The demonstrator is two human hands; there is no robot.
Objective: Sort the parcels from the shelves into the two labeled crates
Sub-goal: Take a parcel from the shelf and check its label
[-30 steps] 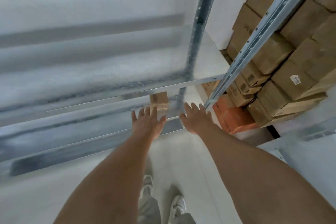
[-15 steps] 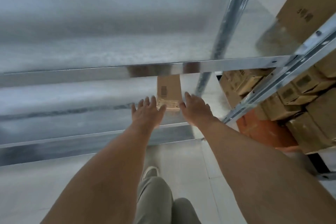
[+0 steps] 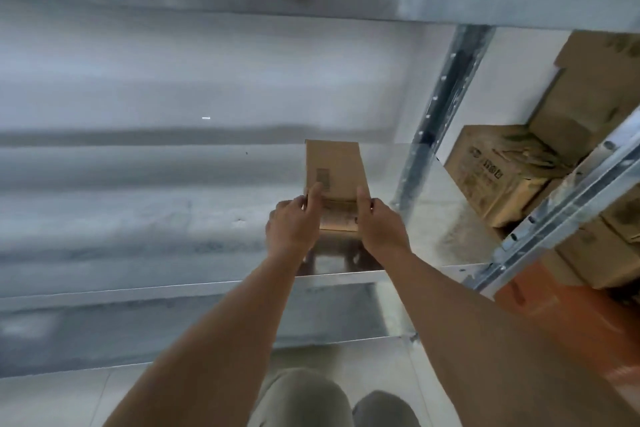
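Item: one small brown cardboard parcel point(image 3: 334, 180), printed code on its top face, a label strip on the end nearest me.

Location: lying flat on the bare metal shelf point(image 3: 156, 225), towards the shelf's right end, a little back from its front lip and just left of the perforated upright post point(image 3: 440, 114).

Change noted: half a second ago my hands were flat and spread, just short of the parcel's near end. Now both are on it. My left hand point(image 3: 292, 230) grips the near left corner, thumb laid along the top face beside the code, fingers curled down the side. My right hand point(image 3: 381, 230) grips the near right corner the same way, thumb up on the top edge. The parcel sits between them, clamped from both sides. Whether it has left the shelf surface I cannot tell; a dim reflection shows under its near end.

Meaning for the task: I judge reaching done and pick-up begun. Next is drawing the parcel out over the front lip, then reading its label to choose a crate. Neither crate is in view from here.

Also present: stacked cardboard cartons point(image 3: 498, 170) right of the post, behind a second slanted rail point(image 3: 568, 204); an orange object point(image 3: 561, 308) below them, right of the shelf.
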